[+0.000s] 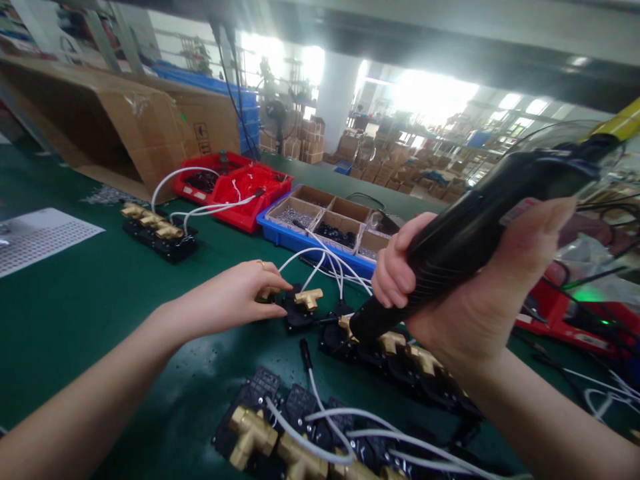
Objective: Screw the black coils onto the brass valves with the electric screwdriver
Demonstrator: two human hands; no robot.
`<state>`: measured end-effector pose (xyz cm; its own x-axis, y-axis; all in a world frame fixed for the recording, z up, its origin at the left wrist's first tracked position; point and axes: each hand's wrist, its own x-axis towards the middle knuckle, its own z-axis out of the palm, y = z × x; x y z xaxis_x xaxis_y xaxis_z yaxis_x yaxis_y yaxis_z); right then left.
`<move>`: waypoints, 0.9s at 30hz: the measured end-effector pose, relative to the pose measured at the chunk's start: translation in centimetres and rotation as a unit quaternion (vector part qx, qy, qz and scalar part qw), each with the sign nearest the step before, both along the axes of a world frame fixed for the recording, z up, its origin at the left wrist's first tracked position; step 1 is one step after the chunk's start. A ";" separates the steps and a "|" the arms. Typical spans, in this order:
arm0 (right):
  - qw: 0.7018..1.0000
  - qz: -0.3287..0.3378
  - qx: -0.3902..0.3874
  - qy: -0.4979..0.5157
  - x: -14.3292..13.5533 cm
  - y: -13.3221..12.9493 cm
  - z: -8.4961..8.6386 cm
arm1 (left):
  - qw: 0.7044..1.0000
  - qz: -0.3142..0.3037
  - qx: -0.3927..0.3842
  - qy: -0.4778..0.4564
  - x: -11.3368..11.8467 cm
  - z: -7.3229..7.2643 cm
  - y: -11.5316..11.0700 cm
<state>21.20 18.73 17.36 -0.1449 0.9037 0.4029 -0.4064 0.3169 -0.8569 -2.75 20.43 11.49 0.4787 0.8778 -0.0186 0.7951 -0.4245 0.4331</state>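
Observation:
My right hand (pixel 465 313) is wrapped round a black electric screwdriver (pixel 460 233), which slants down to the left. Its lower end is over a row of brass tee fittings on black bases (pixel 393 342); I cannot tell whether the tip touches. Thumb and fingers of my left hand (pixel 245 290) pinch a small brass fitting (pixel 269 293), partly hidden by the fingers. Just right of it is another brass tee fitting (pixel 309 299) on a black base, with white cables nearby. Closer to me lies a further black assembly with large brass tees (pixel 253 433) and white tubes.
A blue tray (pixel 280 233) with cardboard compartments of small screws and black parts stands behind the hands. Red bins (pixel 240 207) and an open cardboard box (pixel 165 127) are farther left. Another brass assembly (pixel 160 230) and a printed sheet (pixel 45 237) lie on the green table.

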 end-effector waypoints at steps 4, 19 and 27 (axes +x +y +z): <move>0.999 0.006 -0.032 0.010 -0.3 -0.1 0.3 | 0.999 0.009 0.032 -0.025 -2.1 -1.1 0.9; 0.998 0.021 0.052 0.001 -2.2 0.9 -0.7 | 0.981 0.046 0.173 -0.068 3.4 -3.0 -0.7; 0.998 0.052 0.019 0.017 -3.3 0.8 -1.3 | 0.970 -0.131 0.050 -0.197 2.7 -3.8 1.3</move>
